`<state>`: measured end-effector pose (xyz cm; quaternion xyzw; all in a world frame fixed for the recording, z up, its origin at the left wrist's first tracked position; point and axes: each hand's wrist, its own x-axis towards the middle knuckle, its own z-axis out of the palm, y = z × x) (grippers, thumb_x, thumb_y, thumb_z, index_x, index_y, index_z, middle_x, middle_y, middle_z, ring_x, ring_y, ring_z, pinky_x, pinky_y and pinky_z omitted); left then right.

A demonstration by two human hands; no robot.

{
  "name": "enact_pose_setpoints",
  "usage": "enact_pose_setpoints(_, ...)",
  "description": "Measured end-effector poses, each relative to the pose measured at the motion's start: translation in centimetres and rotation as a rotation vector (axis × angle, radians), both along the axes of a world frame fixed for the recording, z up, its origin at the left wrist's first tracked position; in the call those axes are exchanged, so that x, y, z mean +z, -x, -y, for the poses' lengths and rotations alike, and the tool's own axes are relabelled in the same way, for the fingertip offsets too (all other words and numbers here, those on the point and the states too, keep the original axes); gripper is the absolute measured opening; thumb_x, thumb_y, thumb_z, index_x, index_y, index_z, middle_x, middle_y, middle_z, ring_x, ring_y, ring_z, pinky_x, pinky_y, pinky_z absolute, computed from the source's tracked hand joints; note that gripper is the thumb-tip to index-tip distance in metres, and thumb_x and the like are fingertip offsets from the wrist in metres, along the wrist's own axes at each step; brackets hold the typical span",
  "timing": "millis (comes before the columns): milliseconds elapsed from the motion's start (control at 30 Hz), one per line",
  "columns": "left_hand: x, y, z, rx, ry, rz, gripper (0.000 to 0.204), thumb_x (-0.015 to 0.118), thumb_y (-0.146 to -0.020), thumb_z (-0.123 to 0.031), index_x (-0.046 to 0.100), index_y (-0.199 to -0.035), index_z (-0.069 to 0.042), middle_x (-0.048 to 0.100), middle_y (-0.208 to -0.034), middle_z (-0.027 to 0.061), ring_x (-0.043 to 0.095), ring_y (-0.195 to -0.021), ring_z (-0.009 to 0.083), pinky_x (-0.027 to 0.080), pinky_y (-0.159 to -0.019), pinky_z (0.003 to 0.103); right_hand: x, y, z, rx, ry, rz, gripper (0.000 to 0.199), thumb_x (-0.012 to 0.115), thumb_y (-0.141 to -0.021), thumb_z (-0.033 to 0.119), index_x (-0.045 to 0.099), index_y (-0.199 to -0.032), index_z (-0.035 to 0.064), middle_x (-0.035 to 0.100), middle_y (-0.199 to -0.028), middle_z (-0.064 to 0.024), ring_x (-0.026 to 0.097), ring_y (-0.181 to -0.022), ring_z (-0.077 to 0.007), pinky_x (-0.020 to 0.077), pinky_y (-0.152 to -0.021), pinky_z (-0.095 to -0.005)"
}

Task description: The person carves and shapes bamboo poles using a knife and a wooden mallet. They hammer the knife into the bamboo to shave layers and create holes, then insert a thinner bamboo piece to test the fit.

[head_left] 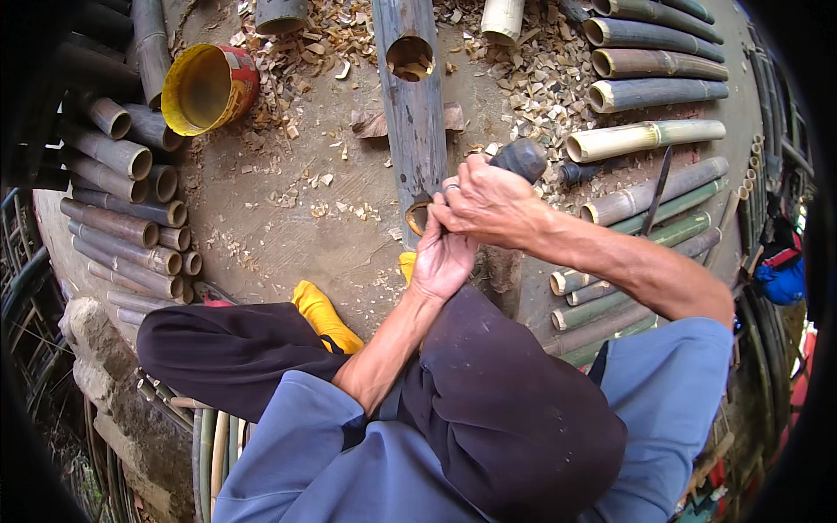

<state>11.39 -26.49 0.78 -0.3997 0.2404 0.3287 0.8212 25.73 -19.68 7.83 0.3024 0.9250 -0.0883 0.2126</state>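
Note:
A thick grey bamboo pole (415, 131) stretches away from me, with one round hole cut in its upper side and another opening at its near end. My right hand (490, 202) is closed around a tool with a dark, rounded handle (520, 160); its working end is hidden by my hands. Palm up, my left hand (443, 260) meets the right at the near opening. Its thumb reaches upward, and its other fingers are closed and partly covered, so what they grip cannot be made out.
Wood chips (549, 105) litter the ground around the pole, which rests across a wooden block (370, 124). A yellow-and-red bucket (209, 89) stands at far left. Cut bamboo tubes (113, 161) are stacked left, more (649, 137) right. A dark blade (659, 192) leans over the right-hand tubes.

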Motion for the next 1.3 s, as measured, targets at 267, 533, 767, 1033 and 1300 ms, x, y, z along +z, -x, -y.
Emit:
enact_pose_setpoints(267, 3.6, -0.3, -0.6, -0.815, -0.053, -0.417, 0.031, 0.043, -0.097, -0.026, 0.055, -0.111, -0.001, 0.060, -0.111, 0.0166, 0.057, -0.108, 0.0230, 0.046, -0.096, 0.037, -1.9, -2.0, 8.2, -0.776, 0.443, -0.409, 0.026, 0.055, -0.079, 0.015, 0.053, -0.104, 0.0157, 0.062, -0.068, -0.0127, 0.064, -0.062, -0.0315, 0.0487, -0.053, -0.0418)
enact_pose_setpoints(533, 2.0, 1.9, -3.8, -1.836, -0.570, -0.628, 0.032, 0.044, -0.091, -0.021, 0.060, -0.090, 0.006, 0.064, -0.087, 0.0171, 0.066, -0.077, 0.0233, 0.056, -0.063, 0.036, -1.5, 8.4, 14.2, -1.773, 0.609, -0.967, 0.041, 0.062, -0.077, 0.011, 0.045, -0.114, 0.0148, 0.065, -0.087, -0.0182, 0.063, -0.075, -0.0402, 0.0487, -0.061, -0.0488)
enact_pose_setpoints(767, 2.9, -0.1, -2.0, -0.877, -0.419, -0.460, 0.027, 0.040, -0.096, -0.014, 0.054, -0.110, 0.005, 0.060, -0.111, 0.0137, 0.057, -0.106, 0.0236, 0.044, -0.097, 0.038, -1.1, -0.4, 8.2, -0.936, 0.354, -0.231, 0.033, 0.059, -0.078, 0.014, 0.050, -0.110, 0.0149, 0.065, -0.072, -0.0124, 0.065, -0.063, -0.0296, 0.0478, -0.051, -0.0421)
enact_pose_setpoints(1033, 0.9, 0.8, -1.9, -0.536, -0.240, -0.302, 0.032, 0.050, -0.093, -0.021, 0.052, -0.114, 0.004, 0.056, -0.116, 0.0160, 0.051, -0.116, 0.0264, 0.042, -0.100, 0.040, -1.9, 0.6, 4.0, -0.733, 0.195, -0.180, 0.029, 0.061, -0.073, 0.013, 0.054, -0.102, 0.0161, 0.066, -0.075, -0.0145, 0.064, -0.063, -0.0289, 0.0447, -0.053, -0.0429)
enact_pose_setpoints(1300, 0.7, 1.9, -2.3, -0.698, -0.478, -0.348, 0.030, 0.051, -0.092, -0.023, 0.055, -0.109, 0.002, 0.059, -0.111, 0.0148, 0.059, -0.104, 0.0229, 0.049, -0.090, 0.043, 0.7, 1.5, 4.1, -0.997, 0.392, -0.176, 0.019, 0.061, -0.078, 0.017, 0.054, -0.093, 0.0099, 0.063, -0.071, -0.0123, 0.064, -0.071, -0.0311, 0.0473, -0.059, -0.0448)
